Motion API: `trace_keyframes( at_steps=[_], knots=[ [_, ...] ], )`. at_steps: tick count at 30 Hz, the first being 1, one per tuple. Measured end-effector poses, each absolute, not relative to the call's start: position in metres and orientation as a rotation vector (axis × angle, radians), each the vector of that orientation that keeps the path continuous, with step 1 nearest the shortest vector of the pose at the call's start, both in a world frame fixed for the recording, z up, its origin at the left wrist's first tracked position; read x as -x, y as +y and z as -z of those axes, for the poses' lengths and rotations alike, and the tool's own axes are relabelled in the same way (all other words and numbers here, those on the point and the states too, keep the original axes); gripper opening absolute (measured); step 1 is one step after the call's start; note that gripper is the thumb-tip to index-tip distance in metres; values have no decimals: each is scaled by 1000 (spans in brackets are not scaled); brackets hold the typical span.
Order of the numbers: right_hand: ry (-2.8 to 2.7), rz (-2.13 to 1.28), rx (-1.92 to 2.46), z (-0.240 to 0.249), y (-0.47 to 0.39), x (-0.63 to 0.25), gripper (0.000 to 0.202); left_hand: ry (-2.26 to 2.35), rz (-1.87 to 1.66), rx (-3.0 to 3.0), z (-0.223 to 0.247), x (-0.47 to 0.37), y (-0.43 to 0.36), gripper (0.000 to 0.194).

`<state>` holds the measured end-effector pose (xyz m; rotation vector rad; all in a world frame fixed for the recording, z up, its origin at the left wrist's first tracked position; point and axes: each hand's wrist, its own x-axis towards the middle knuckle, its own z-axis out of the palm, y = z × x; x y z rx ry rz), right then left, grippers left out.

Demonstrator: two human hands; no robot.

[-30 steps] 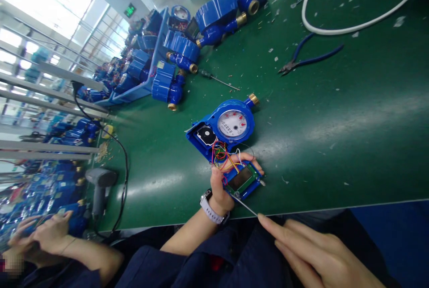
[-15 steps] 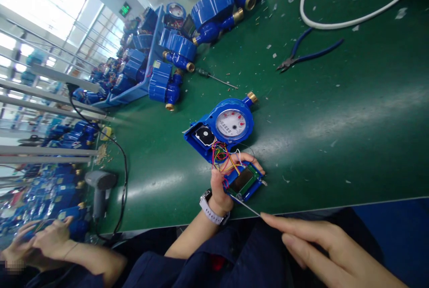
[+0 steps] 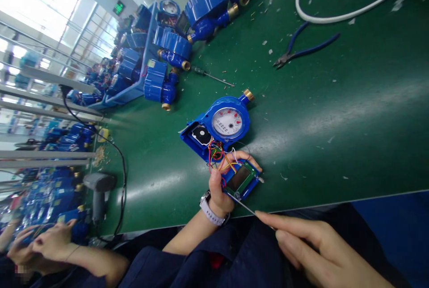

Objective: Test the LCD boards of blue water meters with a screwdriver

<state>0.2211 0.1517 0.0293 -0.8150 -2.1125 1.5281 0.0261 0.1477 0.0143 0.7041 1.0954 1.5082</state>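
Observation:
My left hand (image 3: 219,192) is closed around a blue cover holding a green circuit board with a dark display (image 3: 240,179). Red, yellow and white wires (image 3: 225,157) run from it to an opened blue water meter (image 3: 228,123), which lies on the table with its dial facing up. My right hand (image 3: 308,239) grips a screwdriver; its thin metal shaft (image 3: 244,206) reaches to the near left corner of the cover. The screwdriver's handle is hidden in my fingers.
Blue-handled cutting pliers (image 3: 295,51), another screwdriver (image 3: 214,77) and a white cable (image 3: 335,19) lie on the green table (image 3: 328,136). Several blue meters (image 3: 160,83) stand beside a full blue crate (image 3: 129,93). A grey scanner (image 3: 99,187) and a co-worker's hands (image 3: 50,243) are at left.
The view has shifted slightly, so most things sit a little further left and up. My right hand still holds the screwdriver at the same corner of the cover. Nothing was let go.

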Motion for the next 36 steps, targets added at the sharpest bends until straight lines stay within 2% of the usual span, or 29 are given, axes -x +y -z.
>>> trace_keyframes(
  at_steps=[6,8,12,18,22,24,30,31,33,36],
  knots=[
    [-2170,-1262,665,-27,152,-221,49,1059,-1534,-704,-14,-26,148,61],
    [-2158,-1360,708,-28,151,-220,46,1049,-1537,-699,-13,-26,149,61],
    [-1969,-1762,908,-34,151,-215,37,1057,-1536,-709,-13,-26,148,61],
    [-1981,-1454,706,-25,146,-212,45,1095,-1534,-714,-14,-27,149,61],
    [-1746,-1996,869,-21,138,-210,40,1118,-1537,-700,-13,-28,149,62],
    [-1692,-2111,903,-21,138,-210,41,1113,-1543,-690,-12,-28,149,61],
    [-2004,-1393,617,-20,146,-210,45,1083,-1559,-681,-13,-28,150,60],
    [-1988,-1436,631,-19,145,-209,44,1092,-1556,-684,-13,-28,151,60],
    [-1850,-1730,742,-20,143,-207,39,1131,-1553,-672,-14,-28,151,60],
    [-1600,-2103,904,-23,141,-204,43,1168,-1549,-653,-15,-28,151,61]
  ],
)
